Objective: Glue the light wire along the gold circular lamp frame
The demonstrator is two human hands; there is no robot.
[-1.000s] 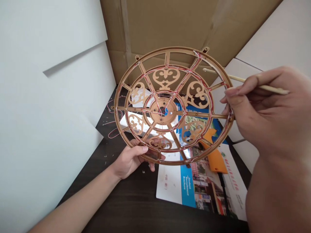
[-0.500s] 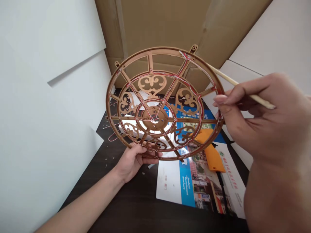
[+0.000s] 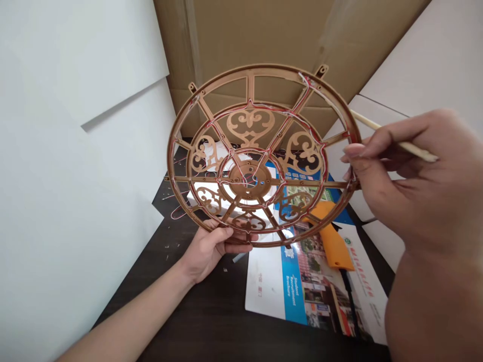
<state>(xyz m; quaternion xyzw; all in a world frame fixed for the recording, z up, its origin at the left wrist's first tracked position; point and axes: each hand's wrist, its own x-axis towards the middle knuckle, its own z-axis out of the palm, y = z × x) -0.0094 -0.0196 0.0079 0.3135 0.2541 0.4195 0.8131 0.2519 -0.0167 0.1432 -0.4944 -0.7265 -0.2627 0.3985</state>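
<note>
A round bronze-coloured openwork frame, with spokes and scroll ornaments, is held up and tilted in front of me. Red and white wires run along its rings and several spokes. My left hand is closed on its lower rim, thumb on the near side. At the right rim, the thumb and fingers of my right hand pinch the edge. A thin pale wooden stick also lies in that hand, its far end passing behind the rim and its rounded near end over the knuckles.
Below lies a brochure on the dark table. An orange tool with a black cord, like a glue gun, rests on it. Loose wires and a white box sit behind the frame. White panels and cardboard surround the table.
The frame has shifted slightly right in view and turned a little more face-on. Both hands keep their grip, and the stick moves along with my right hand.
</note>
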